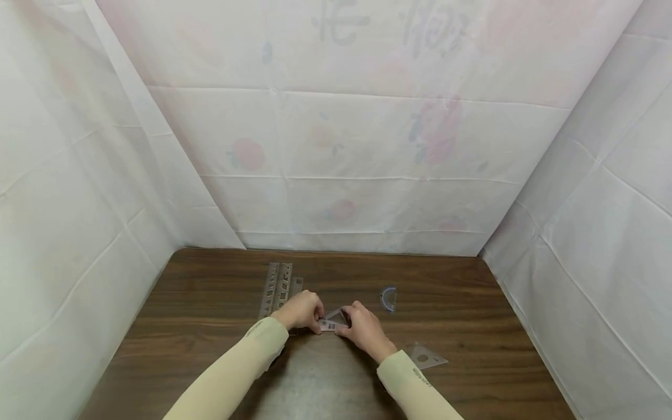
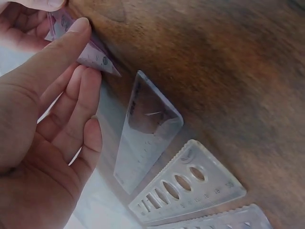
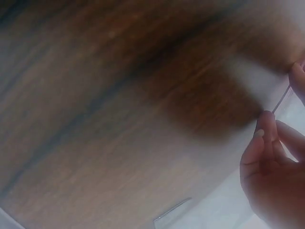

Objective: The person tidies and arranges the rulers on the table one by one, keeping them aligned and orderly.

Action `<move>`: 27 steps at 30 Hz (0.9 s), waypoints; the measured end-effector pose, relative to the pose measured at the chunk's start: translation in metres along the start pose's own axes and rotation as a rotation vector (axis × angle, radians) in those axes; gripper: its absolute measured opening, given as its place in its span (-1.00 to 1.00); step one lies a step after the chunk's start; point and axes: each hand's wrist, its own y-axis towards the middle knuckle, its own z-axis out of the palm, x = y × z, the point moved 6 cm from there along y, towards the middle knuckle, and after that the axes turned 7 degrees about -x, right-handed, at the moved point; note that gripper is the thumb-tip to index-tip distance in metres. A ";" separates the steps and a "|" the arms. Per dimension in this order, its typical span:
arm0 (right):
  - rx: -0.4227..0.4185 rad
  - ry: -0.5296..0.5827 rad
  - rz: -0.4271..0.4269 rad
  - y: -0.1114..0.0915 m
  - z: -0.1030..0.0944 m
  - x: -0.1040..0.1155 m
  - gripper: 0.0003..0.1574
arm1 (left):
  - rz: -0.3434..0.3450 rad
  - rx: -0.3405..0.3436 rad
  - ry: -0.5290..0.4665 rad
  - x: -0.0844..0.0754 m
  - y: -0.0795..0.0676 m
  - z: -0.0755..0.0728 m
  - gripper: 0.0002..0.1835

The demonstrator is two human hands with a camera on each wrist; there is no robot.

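Observation:
Over the front middle of the table, both hands hold a small clear set square (image 1: 328,326) with a pinkish tint and printed marks. My left hand (image 1: 301,310) pinches its left end; in the left wrist view, the thumb lies on top and the fingers below, with the pointed corner jutting past them. On the other side, my right hand (image 1: 364,330) grips the right part between thumb and fingers. Only a thin edge of the set square (image 3: 282,99) shows in the right wrist view.
Left of the hands lie two clear stencil rulers (image 1: 284,284) beside a plain clear ruler (image 2: 143,148). A small protractor (image 1: 389,298) sits behind the right hand. Another clear set square (image 1: 433,360) lies by the right sleeve. White cloth walls (image 1: 336,204) surround the wooden table (image 1: 472,309).

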 end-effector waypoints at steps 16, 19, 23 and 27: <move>0.021 0.053 -0.019 -0.006 0.003 0.000 -0.36 | 0.037 -0.010 0.023 0.001 -0.005 -0.001 -0.72; 0.017 0.056 -0.023 -0.007 0.003 0.001 -0.36 | 0.035 -0.007 0.024 0.000 -0.007 -0.001 -0.73; 0.012 0.056 -0.023 -0.008 0.003 0.001 -0.37 | 0.034 -0.006 0.020 -0.001 -0.008 -0.001 -0.73; 0.009 0.055 -0.021 -0.008 0.003 0.000 -0.37 | 0.026 -0.001 0.015 0.000 -0.008 0.001 -0.74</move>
